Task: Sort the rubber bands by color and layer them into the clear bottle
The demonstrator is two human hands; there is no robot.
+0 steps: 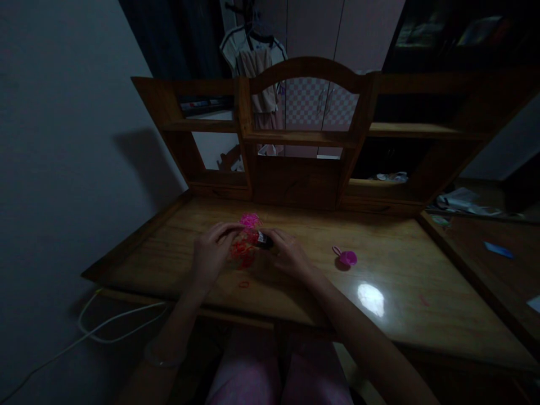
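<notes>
My right hand point(289, 251) is closed around a small dark object with a white label point(262, 239), possibly a little bottle; its exact kind is unclear. Facing it, my left hand point(212, 247) has thumb and fingers pinched together. What the pinch holds, if anything, is too small and dim to make out. Between the hands, a heap of red loops point(240, 251) like small rubber bands lies on the wooden desk point(164, 256). Just behind sits a heap of pink loops point(250, 220). A single red loop point(243, 285) lies nearer the desk's front edge.
Right of my hands lies a pink cup-like piece with a loop point(348, 258). A wooden shelf unit point(295, 180) rises along the desk's back. A white cable point(122, 309) hangs at the left front. Another surface point(485, 270) adjoins on the right, holding a blue card point(498, 250).
</notes>
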